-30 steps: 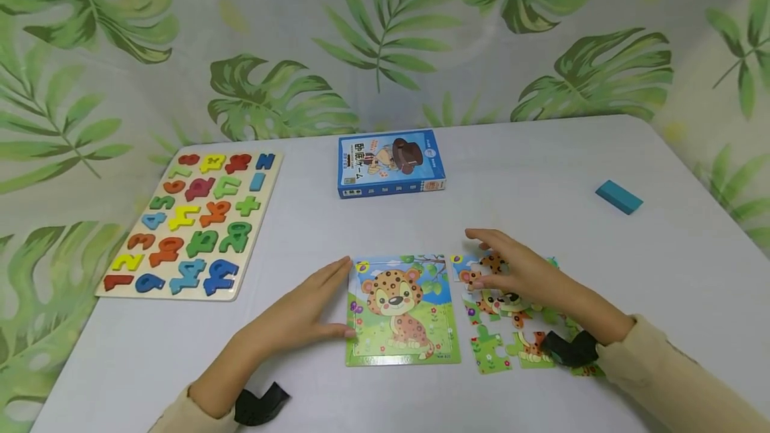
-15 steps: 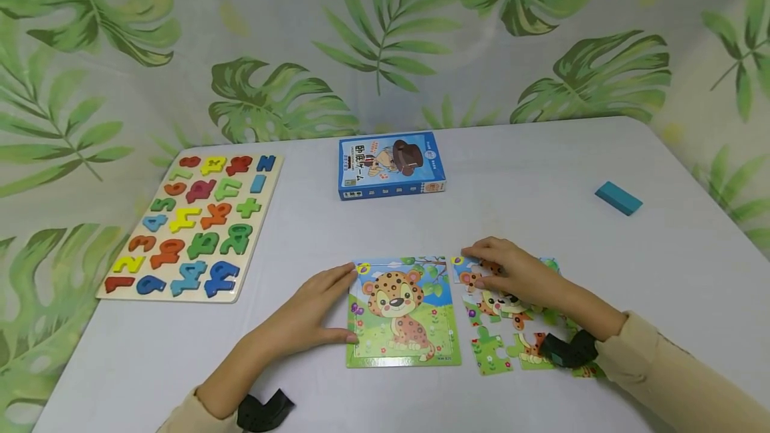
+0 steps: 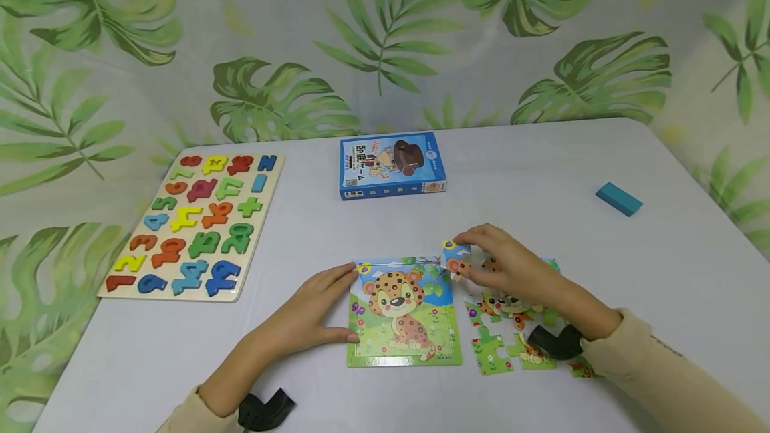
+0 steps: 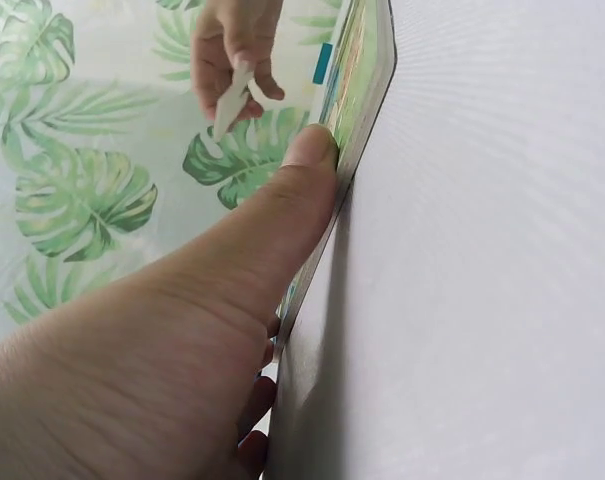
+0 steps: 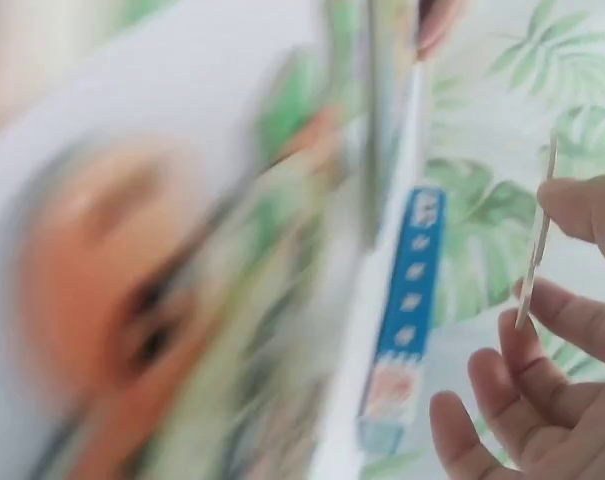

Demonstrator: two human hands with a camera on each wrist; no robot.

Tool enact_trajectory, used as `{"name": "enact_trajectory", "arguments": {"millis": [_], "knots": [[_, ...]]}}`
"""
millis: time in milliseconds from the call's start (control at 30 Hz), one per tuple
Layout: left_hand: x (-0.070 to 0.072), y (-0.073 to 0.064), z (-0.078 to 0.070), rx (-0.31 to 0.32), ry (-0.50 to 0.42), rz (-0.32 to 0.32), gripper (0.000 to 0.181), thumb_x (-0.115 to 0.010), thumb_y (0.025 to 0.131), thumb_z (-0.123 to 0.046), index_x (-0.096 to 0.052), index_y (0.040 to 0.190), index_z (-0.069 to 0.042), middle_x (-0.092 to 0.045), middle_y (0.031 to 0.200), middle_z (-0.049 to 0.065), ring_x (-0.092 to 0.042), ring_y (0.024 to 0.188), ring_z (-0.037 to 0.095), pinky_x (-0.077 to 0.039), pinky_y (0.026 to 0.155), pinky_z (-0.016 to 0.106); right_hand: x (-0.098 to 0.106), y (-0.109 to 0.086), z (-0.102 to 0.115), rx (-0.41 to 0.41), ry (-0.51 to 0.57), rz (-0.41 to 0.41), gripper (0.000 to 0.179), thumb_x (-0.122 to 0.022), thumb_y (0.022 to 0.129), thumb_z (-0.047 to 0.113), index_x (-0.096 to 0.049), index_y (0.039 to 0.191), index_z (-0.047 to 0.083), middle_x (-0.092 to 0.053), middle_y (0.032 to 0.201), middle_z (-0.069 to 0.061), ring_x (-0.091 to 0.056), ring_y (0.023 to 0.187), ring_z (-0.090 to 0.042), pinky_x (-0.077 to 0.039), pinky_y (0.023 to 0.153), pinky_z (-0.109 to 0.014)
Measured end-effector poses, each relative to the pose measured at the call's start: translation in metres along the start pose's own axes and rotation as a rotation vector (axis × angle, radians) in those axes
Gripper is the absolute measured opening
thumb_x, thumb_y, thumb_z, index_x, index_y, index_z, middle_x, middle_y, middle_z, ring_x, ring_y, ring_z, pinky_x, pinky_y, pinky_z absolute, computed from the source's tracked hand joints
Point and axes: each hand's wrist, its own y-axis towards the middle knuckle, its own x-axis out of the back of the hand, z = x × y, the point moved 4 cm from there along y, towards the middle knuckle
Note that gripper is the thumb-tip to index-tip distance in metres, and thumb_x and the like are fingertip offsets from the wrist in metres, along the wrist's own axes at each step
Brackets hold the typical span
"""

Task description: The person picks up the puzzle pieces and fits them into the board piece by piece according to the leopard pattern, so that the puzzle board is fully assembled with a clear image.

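My right hand pinches a jigsaw piece with blue sky and a leopard's ear, raised at the upper right corner of the puzzle board. In the right wrist view the piece shows edge-on between thumb and fingers, the other fingers spread. The square puzzle board, printed with a sitting leopard cub, lies flat on the table. My left hand rests along its left side, fingers extended, its thumb touching the edge. Several loose jigsaw pieces lie right of the board, partly hidden under my right hand and wrist.
A wooden number board lies at the far left. Behind the puzzle stands a blue card-game box on the white table. A teal block lies at the right. Leaf-patterned cloth hangs behind.
My right hand has come down on the loose pieces, pinched the top left one and lifted it leftward toward the board. The left hand moved slightly against the board's edge.
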Motion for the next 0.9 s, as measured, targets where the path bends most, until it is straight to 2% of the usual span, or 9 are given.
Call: {"name": "enact_trajectory", "arguments": {"millis": [167, 233, 367, 600, 900], "knots": [[-0.001, 0.000, 0.001, 0.004, -0.010, 0.000, 0.096, -0.061, 0.069, -0.063, -0.028, 0.141, -0.009, -0.020, 0.146, 0.002, -0.019, 0.131, 0.023, -0.021, 0.104, 0.041, -0.008, 0.015, 0.031, 0.032, 0.068, -0.010, 0.045, -0.064, 0.084, 0.021, -0.051, 0.126, 0.009, -0.045, 0.118, -0.006, -0.044, 0.108, -0.021, -0.048, 0.078, -0.040], [-0.001, 0.000, 0.002, 0.003, -0.015, -0.001, 0.097, -0.061, 0.069, -0.063, -0.028, 0.141, -0.009, -0.020, 0.146, 0.003, -0.019, 0.131, 0.023, -0.021, 0.104, 0.042, -0.016, 0.022, 0.041, 0.055, 0.062, -0.008, 0.046, -0.063, 0.084, 0.022, -0.051, 0.127, 0.009, -0.045, 0.118, -0.005, -0.044, 0.109, -0.019, -0.045, 0.083, -0.040], [-0.002, 0.000, 0.002, 0.001, -0.024, -0.003, 0.096, -0.062, 0.069, -0.062, -0.027, 0.142, -0.010, -0.020, 0.146, 0.002, -0.019, 0.131, 0.023, -0.020, 0.104, 0.042, -0.038, 0.035, 0.053, 0.055, 0.015, 0.010, 0.046, -0.063, 0.084, 0.024, -0.052, 0.126, 0.008, -0.047, 0.116, -0.004, -0.045, 0.107, -0.018, -0.044, 0.085, -0.035], [-0.003, 0.000, 0.003, -0.004, -0.025, -0.009, 0.095, -0.062, 0.069, -0.062, -0.028, 0.141, -0.011, -0.022, 0.146, 0.001, -0.020, 0.131, 0.022, -0.021, 0.104, 0.041, -0.070, 0.047, 0.055, -0.004, -0.055, 0.102, 0.045, -0.063, 0.084, 0.030, -0.055, 0.120, 0.006, -0.053, 0.111, -0.003, -0.048, 0.103, -0.015, -0.043, 0.086, -0.031], [-0.002, 0.000, 0.003, -0.013, -0.015, -0.021, 0.095, -0.061, 0.068, -0.064, -0.030, 0.141, -0.011, -0.022, 0.146, 0.001, -0.022, 0.130, 0.022, -0.023, 0.103, 0.042, -0.080, 0.052, 0.042, 0.057, -0.086, 0.102, 0.044, -0.066, 0.081, 0.033, -0.059, 0.116, 0.008, -0.053, 0.108, -0.002, -0.047, 0.099, -0.018, -0.040, 0.083, -0.036]]}}
